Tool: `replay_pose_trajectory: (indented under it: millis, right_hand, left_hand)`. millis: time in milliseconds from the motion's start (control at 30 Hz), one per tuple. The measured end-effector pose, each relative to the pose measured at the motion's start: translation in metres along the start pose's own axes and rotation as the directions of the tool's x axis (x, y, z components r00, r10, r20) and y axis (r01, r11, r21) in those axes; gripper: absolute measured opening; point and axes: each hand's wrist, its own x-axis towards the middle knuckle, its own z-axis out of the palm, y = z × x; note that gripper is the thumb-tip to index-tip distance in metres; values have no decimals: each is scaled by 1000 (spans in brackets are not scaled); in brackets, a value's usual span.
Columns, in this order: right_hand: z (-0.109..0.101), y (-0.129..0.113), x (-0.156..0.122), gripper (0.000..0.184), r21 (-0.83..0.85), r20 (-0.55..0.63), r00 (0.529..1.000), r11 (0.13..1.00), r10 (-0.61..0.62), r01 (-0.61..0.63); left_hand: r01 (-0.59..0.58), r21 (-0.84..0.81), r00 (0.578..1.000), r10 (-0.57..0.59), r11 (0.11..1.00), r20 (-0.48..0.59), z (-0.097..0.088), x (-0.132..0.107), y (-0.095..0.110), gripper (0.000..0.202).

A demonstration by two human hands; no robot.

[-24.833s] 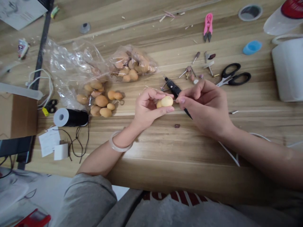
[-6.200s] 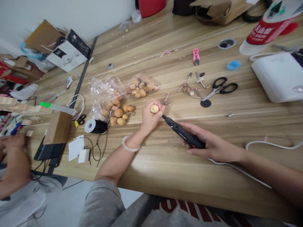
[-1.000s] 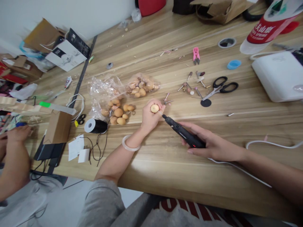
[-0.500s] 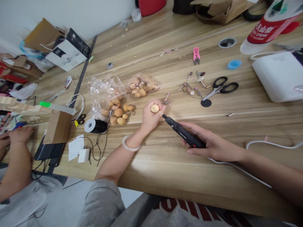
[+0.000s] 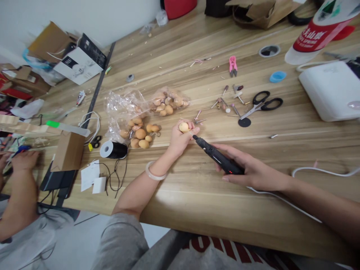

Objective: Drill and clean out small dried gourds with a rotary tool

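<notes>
My left hand [image 5: 180, 140] is shut on a small pale gourd [image 5: 183, 127], held at the fingertips with a bangle [image 5: 155, 170] on the wrist. My right hand [image 5: 247, 167] grips a black rotary engraving tool [image 5: 216, 154], its thin bit close to my left fingers. The bit's contact with the gourd is hidden at this size. Just left of my left hand lies a heap of small tan gourds [image 5: 140, 134] beside a crumpled clear plastic bag [image 5: 120, 108]. More gourds [image 5: 168, 100] sit in the bag's far end.
Small rotary bits [image 5: 222, 105] and black-handled scissors [image 5: 261, 104] lie beyond my hands, with pink pliers [image 5: 233, 66] farther back. A white cord [image 5: 284, 200] runs right. A spool of black cord [image 5: 114, 150] sits left. A co-worker's hand [image 5: 24, 161] rests at the table's left end.
My left hand has tilted and lifted the gourd slightly, with its fingers shifted. The rotary tool stays nearly still in my right hand. The co-worker's hand has moved a little.
</notes>
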Motion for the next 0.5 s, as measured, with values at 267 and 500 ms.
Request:
replay_pose_trajectory:
  millis: [267,500]
  right_hand:
    - [0,-1,0,77,-11,-18,1000,1000,12,-12]
    - [1,-1,-1,77,-6,-25,999,1000,27,-27]
  left_hand:
    - [-50,112,999,47,992,28,0,0,-2,46]
    - [-63,112,998,62,992,20,-1,0,-3,44]
